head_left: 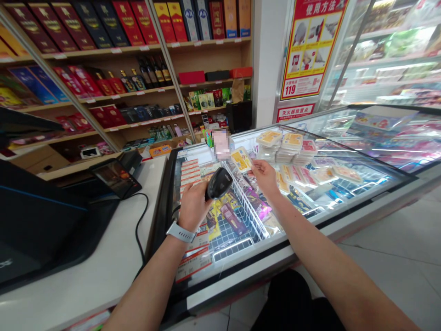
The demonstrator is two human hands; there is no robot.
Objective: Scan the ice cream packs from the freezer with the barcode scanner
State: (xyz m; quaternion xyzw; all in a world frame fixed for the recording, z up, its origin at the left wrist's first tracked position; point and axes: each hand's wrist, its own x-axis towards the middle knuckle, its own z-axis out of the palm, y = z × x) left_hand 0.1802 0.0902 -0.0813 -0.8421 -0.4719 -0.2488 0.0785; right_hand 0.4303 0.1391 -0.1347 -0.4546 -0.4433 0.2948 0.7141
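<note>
My left hand (pixel 193 204), with a watch (pixel 182 231) on its wrist, is wrapped round a black handheld barcode scanner (pixel 219 183). The scanner's head points toward the far side of the freezer. In my right hand (pixel 265 175) a flat clear plastic pack (pixel 241 159) with a yellow label is pinched by its near edge, tilted up just beyond the scanner. Right of it, stacks of similar packs with orange labels (pixel 291 141) and red labels (pixel 309 147) stand on the freezer's glass top. More packs (pixel 303 175) lie spread in front of these stacks.
Under the glass, a white wire basket (pixel 253 211) holds wrapped ice creams. Price tags (pixel 190 174) line the freezer's left side. A white counter (pixel 113 257) with a monitor (pixel 115 174) and a black cable stands at left. Shelves of boxes and bottles (pixel 155 71) rise behind.
</note>
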